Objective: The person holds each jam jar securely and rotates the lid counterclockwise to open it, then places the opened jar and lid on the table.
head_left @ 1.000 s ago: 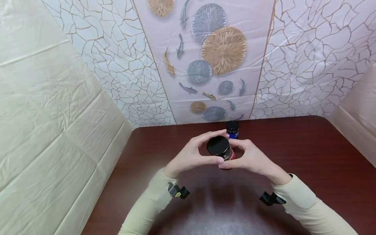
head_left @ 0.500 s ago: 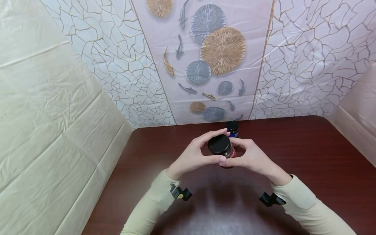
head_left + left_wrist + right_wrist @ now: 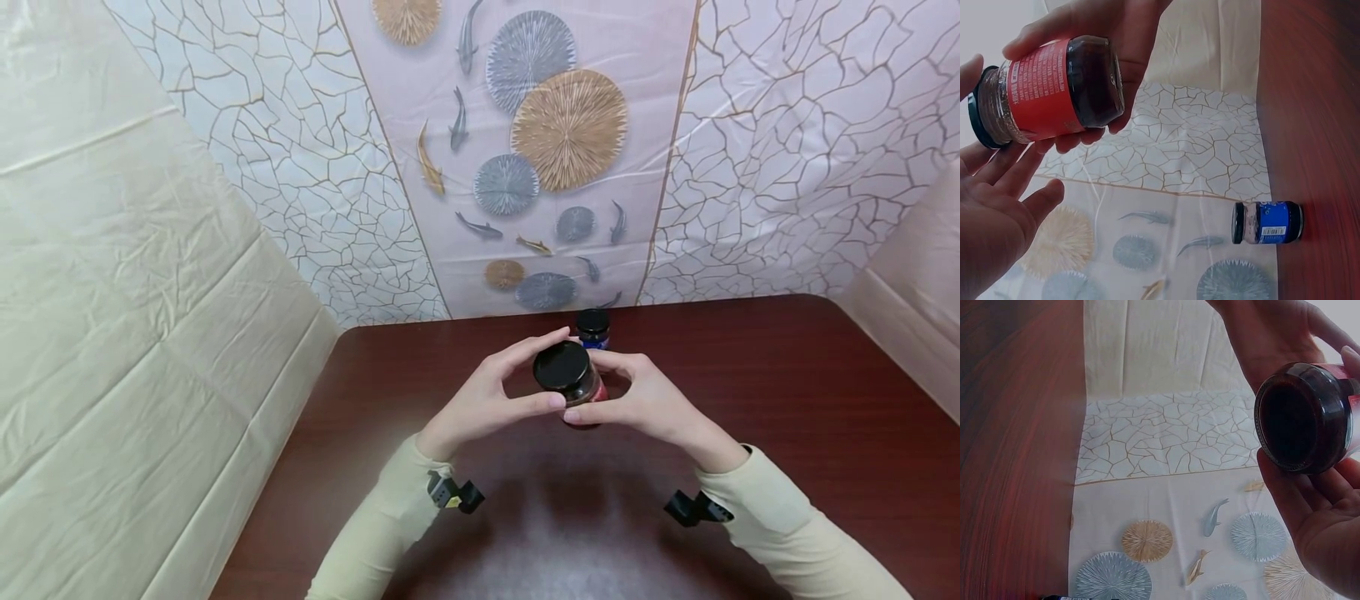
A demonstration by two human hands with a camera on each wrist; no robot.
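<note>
In the head view, a glass jar with a black lid and red label point(image 3: 564, 371) is held tilted above the table, between both hands. My right hand point(image 3: 648, 400) grips the jar's body, thumb on the near side. My left hand point(image 3: 487, 396) curls round the lid end, thumb at the lid's near edge and fingertips at its far edge. Dark contents show through the glass in the left wrist view, where the red-labelled jar point(image 3: 1047, 90) lies sideways. Its dark base point(image 3: 1291, 425) faces the right wrist camera.
A second jar point(image 3: 593, 327), black-lidded with a blue label, stands upright on the dark red-brown table point(image 3: 750, 375) behind the hands. A patterned wall covering point(image 3: 555, 225) rises at the table's far edge, with a cream cloth point(image 3: 187, 333) along the left side.
The held jar has shifted slightly up and right in the head view. My left fingertips have slid back leftward round the lid, and the left thumb now sits apart from the right thumb.
</note>
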